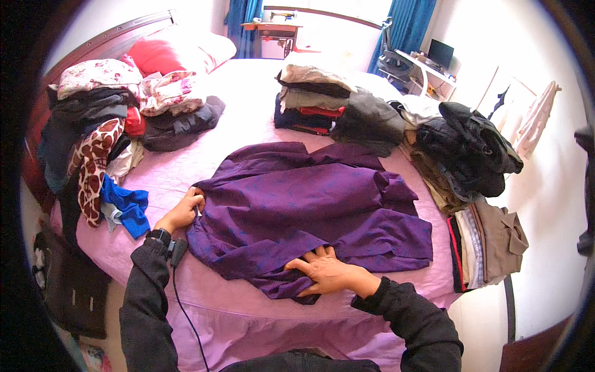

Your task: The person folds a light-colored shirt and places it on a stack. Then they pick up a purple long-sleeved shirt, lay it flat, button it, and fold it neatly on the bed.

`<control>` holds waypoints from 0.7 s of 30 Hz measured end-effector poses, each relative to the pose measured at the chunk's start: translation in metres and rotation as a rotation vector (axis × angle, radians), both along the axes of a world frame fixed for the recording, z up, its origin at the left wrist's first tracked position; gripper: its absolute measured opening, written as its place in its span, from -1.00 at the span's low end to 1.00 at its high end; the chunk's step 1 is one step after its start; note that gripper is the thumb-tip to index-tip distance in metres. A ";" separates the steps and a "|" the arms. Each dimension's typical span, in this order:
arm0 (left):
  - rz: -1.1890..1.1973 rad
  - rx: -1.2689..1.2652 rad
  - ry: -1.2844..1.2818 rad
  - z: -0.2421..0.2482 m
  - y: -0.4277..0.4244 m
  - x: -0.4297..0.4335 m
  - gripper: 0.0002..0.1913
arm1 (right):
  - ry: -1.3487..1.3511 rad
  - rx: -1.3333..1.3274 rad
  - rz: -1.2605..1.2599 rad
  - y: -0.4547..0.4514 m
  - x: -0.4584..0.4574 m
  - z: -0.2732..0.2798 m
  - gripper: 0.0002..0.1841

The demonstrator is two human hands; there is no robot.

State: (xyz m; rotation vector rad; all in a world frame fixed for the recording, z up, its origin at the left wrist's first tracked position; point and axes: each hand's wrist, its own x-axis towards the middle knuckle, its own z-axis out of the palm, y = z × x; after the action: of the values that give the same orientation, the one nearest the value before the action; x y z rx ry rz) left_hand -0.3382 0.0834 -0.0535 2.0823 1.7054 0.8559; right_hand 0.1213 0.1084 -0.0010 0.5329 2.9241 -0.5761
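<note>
A purple long-sleeved garment with a faint blue pattern lies spread and partly folded on the pink bedspread. At its left edge, my left hand pinches the cloth between thumb and curled fingers. My right hand rests on the garment near its lower edge, fingers spread over the fabric; the fingertips are partly hidden in a fold. A black strap with a small device and a cable is around my left wrist.
Piled clothes and a blue cloth lie at the left. Beyond the garment stands a folded clothes stack. A black jacket or bag and folded shirts lie at the right. Pillows are near the headboard.
</note>
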 end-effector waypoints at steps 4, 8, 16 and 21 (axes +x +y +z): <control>-0.055 -0.038 0.042 0.010 -0.001 0.001 -0.84 | -0.001 0.014 -0.016 -0.002 -0.001 0.002 -0.21; -0.015 -0.087 -0.035 0.012 -0.002 0.003 -0.81 | 0.001 0.019 -0.020 -0.004 0.001 0.001 -0.21; -0.025 -0.069 -0.033 0.010 -0.002 0.002 -0.80 | 0.051 0.056 -0.010 -0.002 0.003 -0.007 -0.21; -0.031 -0.063 0.004 0.007 0.002 -0.002 -0.82 | 0.074 0.038 -0.014 0.000 0.003 -0.011 -0.20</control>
State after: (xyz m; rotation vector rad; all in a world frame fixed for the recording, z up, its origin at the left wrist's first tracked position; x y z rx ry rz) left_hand -0.3404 0.0851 -0.0470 2.0648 1.6756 0.7794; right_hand 0.1243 0.1081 -0.0117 0.5491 3.0086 -0.5543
